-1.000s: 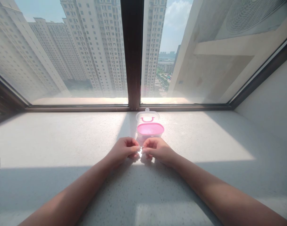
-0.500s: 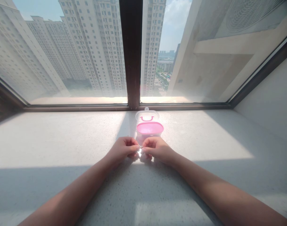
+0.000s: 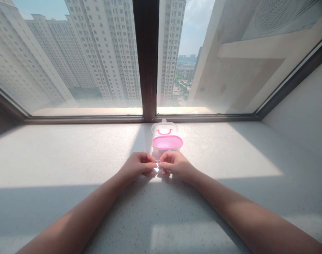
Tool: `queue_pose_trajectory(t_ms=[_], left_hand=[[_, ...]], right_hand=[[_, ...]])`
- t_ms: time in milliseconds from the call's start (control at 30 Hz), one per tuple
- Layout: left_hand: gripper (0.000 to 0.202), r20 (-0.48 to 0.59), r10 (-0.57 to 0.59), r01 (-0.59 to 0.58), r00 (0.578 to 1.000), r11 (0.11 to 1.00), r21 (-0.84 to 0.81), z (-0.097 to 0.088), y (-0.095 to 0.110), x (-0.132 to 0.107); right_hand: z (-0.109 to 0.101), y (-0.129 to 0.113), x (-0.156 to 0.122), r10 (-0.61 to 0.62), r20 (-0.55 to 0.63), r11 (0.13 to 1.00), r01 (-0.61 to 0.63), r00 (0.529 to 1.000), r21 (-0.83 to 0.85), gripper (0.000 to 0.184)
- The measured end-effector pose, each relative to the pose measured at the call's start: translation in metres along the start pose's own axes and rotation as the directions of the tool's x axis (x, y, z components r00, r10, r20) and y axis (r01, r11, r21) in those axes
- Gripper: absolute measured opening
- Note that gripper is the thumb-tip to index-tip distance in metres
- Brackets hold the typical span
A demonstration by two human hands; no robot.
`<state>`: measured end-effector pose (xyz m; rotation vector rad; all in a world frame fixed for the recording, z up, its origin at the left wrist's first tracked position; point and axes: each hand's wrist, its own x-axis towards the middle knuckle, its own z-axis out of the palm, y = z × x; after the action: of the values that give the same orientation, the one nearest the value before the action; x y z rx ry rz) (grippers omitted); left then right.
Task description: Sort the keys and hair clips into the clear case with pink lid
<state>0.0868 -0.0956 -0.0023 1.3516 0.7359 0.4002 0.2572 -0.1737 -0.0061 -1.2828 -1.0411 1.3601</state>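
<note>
Just in front of a small plastic box, my left hand (image 3: 141,165) and my right hand (image 3: 176,163) meet almost tip to tip. Each is closed in a pinch of thumb and forefinger. Between the fingertips shows a small shiny ring (image 3: 157,162), looking like two thin loops side by side; whether they are linked I cannot tell. The box has a pink body (image 3: 168,142) with a clear lower wall. Its clear lid (image 3: 164,129) is folded back towards the window and carries a pink handle (image 3: 164,132).
All this is on a speckled pale stone windowsill (image 3: 57,151), crossed by sunlight and shadow. Behind the box runs a dark window frame (image 3: 147,63) with tall buildings outside. A white wall (image 3: 303,102) closes off the right side.
My hands stay pinched together in nearly the same place. The small loops between the fingertips now show more clearly. The view has shifted very slightly; the box has not moved.
</note>
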Motion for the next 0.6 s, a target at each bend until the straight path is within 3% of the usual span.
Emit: queue_pose_trajectory(t_ms=[600], left_hand=[[0.020,0.033,0.026,-0.028,0.999,0.998,0.049,0.0017,0.0010,-0.0017]], right_hand=[[-0.0013,0.0018,-0.0006,-0.026,0.040,0.999,0.027,0.999,-0.022,0.025]])
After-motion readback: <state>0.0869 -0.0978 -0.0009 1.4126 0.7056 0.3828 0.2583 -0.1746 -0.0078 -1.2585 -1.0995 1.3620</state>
